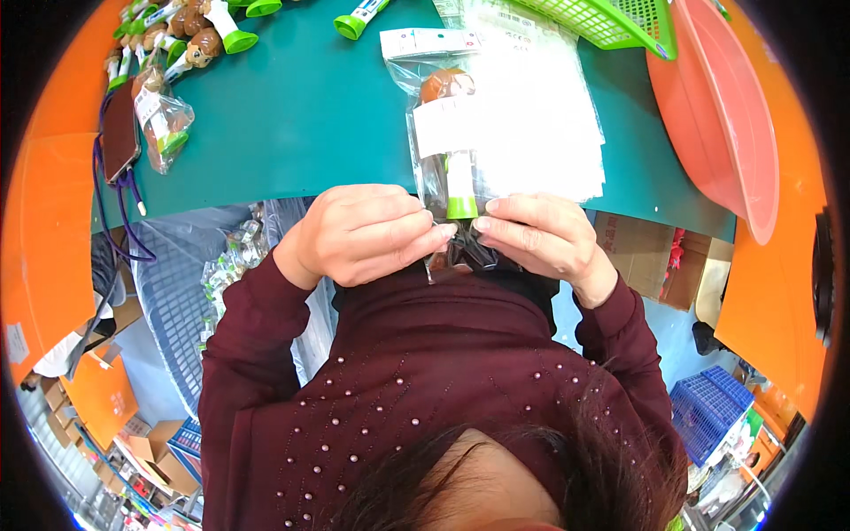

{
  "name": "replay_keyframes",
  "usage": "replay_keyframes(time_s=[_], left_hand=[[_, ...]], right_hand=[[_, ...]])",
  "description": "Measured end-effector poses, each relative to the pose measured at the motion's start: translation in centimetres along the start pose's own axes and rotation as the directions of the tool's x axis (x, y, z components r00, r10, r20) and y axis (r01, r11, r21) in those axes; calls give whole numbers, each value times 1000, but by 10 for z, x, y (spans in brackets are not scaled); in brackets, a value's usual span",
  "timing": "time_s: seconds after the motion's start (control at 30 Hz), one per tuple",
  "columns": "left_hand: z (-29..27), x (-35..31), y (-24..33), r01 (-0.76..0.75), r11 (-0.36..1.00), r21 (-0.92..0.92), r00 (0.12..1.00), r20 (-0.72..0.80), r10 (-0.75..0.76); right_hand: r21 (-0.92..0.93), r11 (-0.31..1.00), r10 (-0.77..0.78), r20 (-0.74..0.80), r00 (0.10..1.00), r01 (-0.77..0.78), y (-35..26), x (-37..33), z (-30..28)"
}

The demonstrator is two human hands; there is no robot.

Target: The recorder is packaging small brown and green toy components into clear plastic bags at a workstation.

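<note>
A clear plastic bag with a white header strip lies at the table's front edge. Inside it is a small figure with a brown round head, a white stem and a flared green base, partly covered by a white label. My left hand pinches the bag's near end, just left of the green base. From the other side, my right hand pinches the same end between thumb and fingers. The bag's loose plastic hangs below the fingertips over the table edge.
A bright stack of flat clear bags lies right of the figure. Several loose figures fill the far left, near a bagged one and a phone with a purple cord. A green basket and pink basin stand right.
</note>
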State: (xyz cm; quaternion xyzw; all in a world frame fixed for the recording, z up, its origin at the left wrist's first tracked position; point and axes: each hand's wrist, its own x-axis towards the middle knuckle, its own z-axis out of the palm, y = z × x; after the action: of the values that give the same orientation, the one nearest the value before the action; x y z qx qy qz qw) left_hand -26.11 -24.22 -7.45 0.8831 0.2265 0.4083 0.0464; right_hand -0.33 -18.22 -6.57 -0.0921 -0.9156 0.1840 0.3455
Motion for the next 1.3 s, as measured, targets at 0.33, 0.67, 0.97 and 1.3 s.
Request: replay_keyframes(time_s=[0.33,0.67,0.97,1.3], left_hand=[[11,0,2,160,986,-35,985,-57,-162],[14,10,29,535,830,155,843,-152,-515],[6,-2,9,64,943,325,998,-13,-63],[7,6,-1,62,945,321,995,53,-83]], right_hand=[[33,990,141,-24,990,-140,-6,2,2],[105,876,480,-92,873,-471,-29,5,12],[-24,996,91,-24,996,-91,-8,-8,8],[-28,999,37,-43,998,-38,4,-1,8]])
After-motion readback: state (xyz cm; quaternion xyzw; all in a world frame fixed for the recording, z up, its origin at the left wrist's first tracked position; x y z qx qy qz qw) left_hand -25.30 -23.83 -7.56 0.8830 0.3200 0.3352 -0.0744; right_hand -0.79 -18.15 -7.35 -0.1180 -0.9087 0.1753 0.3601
